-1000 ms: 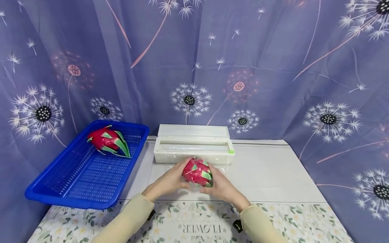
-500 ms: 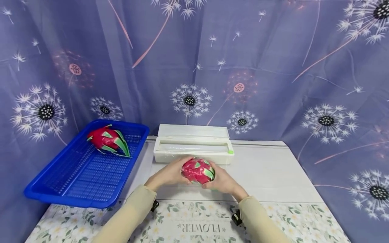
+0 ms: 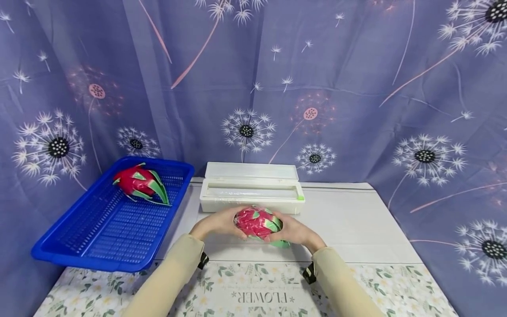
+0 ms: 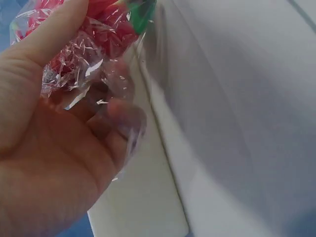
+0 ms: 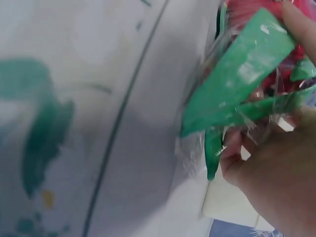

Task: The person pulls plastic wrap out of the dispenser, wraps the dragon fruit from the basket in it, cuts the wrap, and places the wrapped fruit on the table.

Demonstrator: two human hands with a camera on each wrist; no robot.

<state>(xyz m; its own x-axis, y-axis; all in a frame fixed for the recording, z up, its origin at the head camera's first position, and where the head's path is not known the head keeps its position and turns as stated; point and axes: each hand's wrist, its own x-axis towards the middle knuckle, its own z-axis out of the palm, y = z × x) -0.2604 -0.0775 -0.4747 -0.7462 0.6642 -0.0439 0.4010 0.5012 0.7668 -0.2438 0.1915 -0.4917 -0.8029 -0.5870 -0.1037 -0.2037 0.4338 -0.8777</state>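
**Two-handed hold on a film-wrapped dragon fruit (image 3: 255, 222)**

Lower centre, head view: left hand (image 3: 222, 222) and right hand (image 3: 295, 231) grip the fruit from opposite sides, fingers curled round its crinkled clear film (image 4: 76, 64). Just above in the frame lies an open white box (image 3: 225, 205); at left, a blue basket (image 3: 89, 263) holds a second dragon fruit (image 3: 136, 182).

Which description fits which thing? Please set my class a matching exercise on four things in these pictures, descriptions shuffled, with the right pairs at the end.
Things
1. Basket
2. Held dragon fruit
3. Curtain
4. White box

Descriptions
A. Standing open
B. Dandelion-printed
C. Has another dragon fruit inside
D. Covered in clear film

Right pairs: 1-C, 2-D, 3-B, 4-A
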